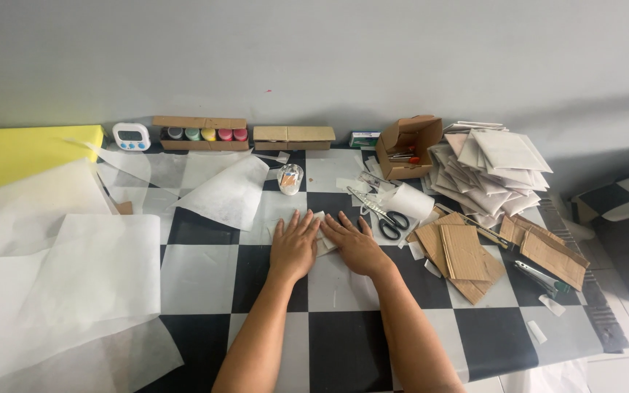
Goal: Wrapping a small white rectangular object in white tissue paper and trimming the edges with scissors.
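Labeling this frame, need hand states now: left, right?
Left hand: open, flat, palm down on the small folded white paper piece; no grip.
Right hand: open, flat, pressing on the same piece; no grip.

A plain grey wall [329, 51] rises behind the counter [205, 276], which wears a black-and-white checked cover. Pale floor tiles [624, 371] show at lower right under soft, even light.
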